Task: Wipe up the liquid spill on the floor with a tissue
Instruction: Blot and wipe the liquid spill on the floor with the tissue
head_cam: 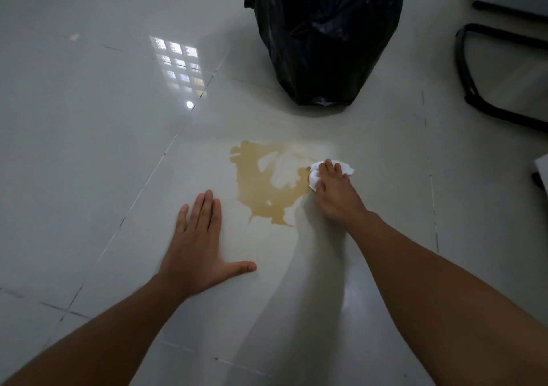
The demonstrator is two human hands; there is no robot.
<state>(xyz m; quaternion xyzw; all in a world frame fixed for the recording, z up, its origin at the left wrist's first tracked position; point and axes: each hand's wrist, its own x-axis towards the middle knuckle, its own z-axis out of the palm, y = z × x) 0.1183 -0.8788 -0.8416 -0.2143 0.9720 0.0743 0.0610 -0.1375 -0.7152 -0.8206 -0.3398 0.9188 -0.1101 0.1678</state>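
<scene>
Right hand point(333, 191) clamps the tissue point(345, 168) against the spill point(261, 196) edge to soak it; left hand point(198, 237), fingers flat, braces on the floor point(89, 148).

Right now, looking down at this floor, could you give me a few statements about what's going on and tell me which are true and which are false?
1. The right hand presses a white tissue at the right edge of the brown spill. True.
2. The left hand holds a second tissue. False: it lies flat on the floor, fingers straight, holding nothing.
3. The spill is fully wiped away. False: much brown liquid remains on the tile.
4. A bin lined with a black bag stands beyond the spill. True.
5. The left hand rests in the spill. False: it lies beside it, apart.
</scene>
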